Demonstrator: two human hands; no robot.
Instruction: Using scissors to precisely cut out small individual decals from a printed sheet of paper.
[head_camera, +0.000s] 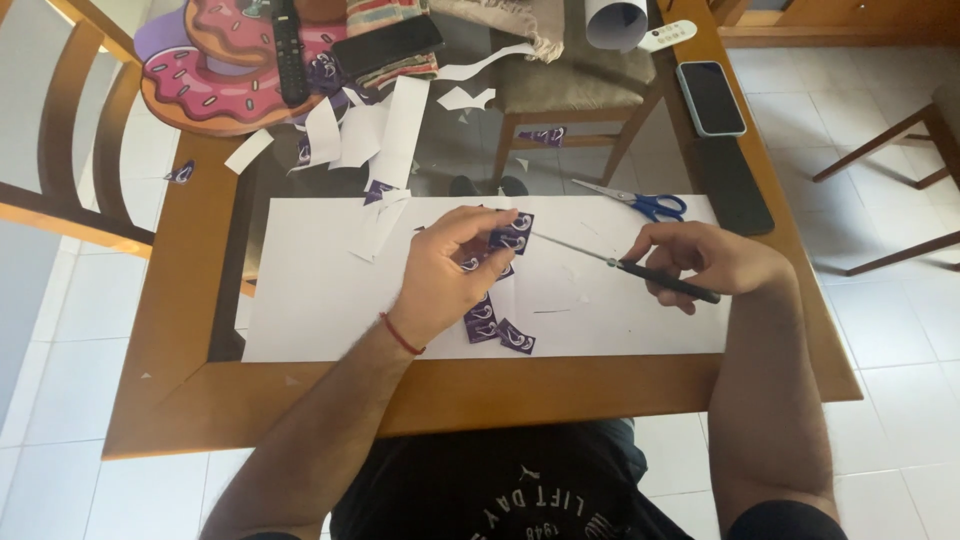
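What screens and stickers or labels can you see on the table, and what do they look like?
Slim black phone with dark screen: right table edge, light rim.
Second black phone: top, lying on striped cloth, screen dark.
Black remote control: on the pink doughnut-shaped board.
Small purple-and-white printed labels: on the white paper sheet; the left hand pinches one.

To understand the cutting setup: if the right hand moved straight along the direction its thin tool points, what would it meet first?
Probably the purple printed strip pinched by the left hand; the thin tool in the right hand points at it.
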